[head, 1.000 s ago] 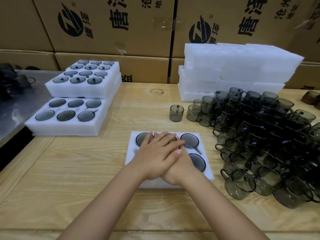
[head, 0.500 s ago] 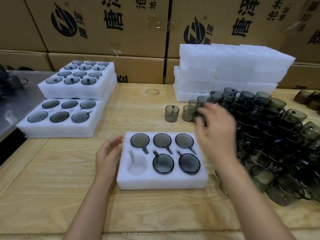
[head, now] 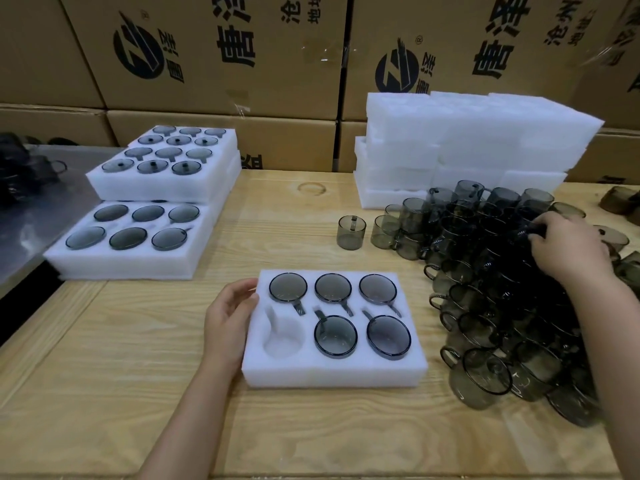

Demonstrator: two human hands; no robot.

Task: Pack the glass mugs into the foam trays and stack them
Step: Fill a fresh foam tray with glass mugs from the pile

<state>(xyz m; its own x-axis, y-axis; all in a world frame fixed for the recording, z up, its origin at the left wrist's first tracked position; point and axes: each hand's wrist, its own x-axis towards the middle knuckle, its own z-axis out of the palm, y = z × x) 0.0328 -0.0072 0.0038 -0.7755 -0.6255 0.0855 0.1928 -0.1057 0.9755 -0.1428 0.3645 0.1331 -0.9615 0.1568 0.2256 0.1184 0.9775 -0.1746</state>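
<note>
A white foam tray [head: 332, 372] lies in front of me on the wooden table. Five of its slots hold smoky grey glass mugs; the front-left slot [head: 282, 341] is empty. My left hand [head: 225, 320] rests against the tray's left edge with relaxed fingers. To the right, a heap of loose grey mugs [head: 485, 292] covers the table. My right hand [head: 568, 251] reaches into the far part of that heap, its fingers curled on a mug there. One mug [head: 351, 233] stands alone, left of the heap.
Filled foam trays are stacked at the left, a lower one [head: 131, 265] and a higher one [head: 156, 185]. Empty foam trays [head: 467, 143] are piled at the back right. Cardboard boxes [head: 242, 64] wall off the back. A metal surface [head: 41, 202] adjoins the table's left side.
Both hands lifted from pressing on the tray. The left hand moved to the tray's left edge; the right hand swung right, into the mug heap, and closed on a mug.
</note>
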